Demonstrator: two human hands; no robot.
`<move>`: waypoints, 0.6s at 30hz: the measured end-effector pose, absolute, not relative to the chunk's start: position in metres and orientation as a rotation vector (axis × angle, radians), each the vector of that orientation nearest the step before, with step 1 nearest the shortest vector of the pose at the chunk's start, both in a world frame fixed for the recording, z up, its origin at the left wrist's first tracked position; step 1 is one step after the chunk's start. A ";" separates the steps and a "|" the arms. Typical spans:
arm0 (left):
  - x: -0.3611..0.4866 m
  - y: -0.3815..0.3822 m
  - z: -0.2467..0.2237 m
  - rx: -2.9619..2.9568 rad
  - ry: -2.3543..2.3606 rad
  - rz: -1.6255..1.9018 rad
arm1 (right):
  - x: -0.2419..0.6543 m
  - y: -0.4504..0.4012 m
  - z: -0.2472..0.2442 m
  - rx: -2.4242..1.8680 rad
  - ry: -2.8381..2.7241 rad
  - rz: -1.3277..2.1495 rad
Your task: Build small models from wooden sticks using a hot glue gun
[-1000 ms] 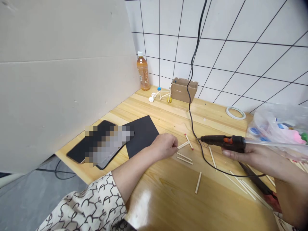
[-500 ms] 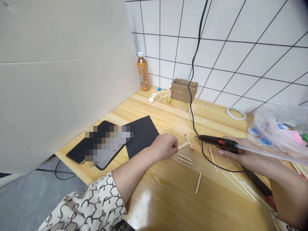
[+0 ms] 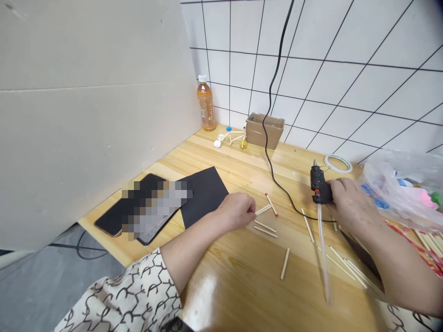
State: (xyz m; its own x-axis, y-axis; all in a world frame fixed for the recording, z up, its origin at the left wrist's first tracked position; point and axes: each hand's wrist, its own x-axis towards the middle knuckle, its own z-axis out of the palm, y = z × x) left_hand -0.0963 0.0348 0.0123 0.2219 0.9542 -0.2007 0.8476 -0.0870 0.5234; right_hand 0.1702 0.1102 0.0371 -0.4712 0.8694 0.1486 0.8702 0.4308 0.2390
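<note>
My left hand (image 3: pixel 238 210) rests on the table with its fingers curled around the end of a matchstick (image 3: pixel 263 210). That stick meets a second, red-tipped matchstick (image 3: pixel 272 204) at an angle. On the right, my right hand (image 3: pixel 351 203) grips a black hot glue gun (image 3: pixel 319 185), its nozzle pointing up and away from me. A long clear glue stick (image 3: pixel 323 258) sticks out of the gun's back end toward me. Loose matchsticks (image 3: pixel 265 226) lie between the hands, and another stick (image 3: pixel 285 263) lies nearer to me.
Black paper (image 3: pixel 204 189) and two phones (image 3: pixel 114 216) lie at left. At the back stand a bottle (image 3: pixel 206 106), a small stick model (image 3: pixel 236 134) and a cardboard box (image 3: pixel 263 133). A tape roll (image 3: pixel 337 163) and plastic bag (image 3: pixel 398 180) are at right. The gun's cord (image 3: pixel 268 138) hangs across.
My right hand has turned the glue gun from pointing left to pointing away from me and moved it away from the matchsticks. The cord shifted left. My left hand stays put.
</note>
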 end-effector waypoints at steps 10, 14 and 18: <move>-0.096 0.035 0.012 1.972 1.669 0.257 | 0.170 0.126 0.009 -1.800 -2.690 -0.404; -0.097 0.036 0.011 1.989 1.668 0.249 | 0.176 0.130 0.010 -1.760 -2.743 -0.234; -0.097 0.036 0.008 1.998 1.669 0.236 | 0.167 0.118 0.019 -1.587 -2.647 -0.267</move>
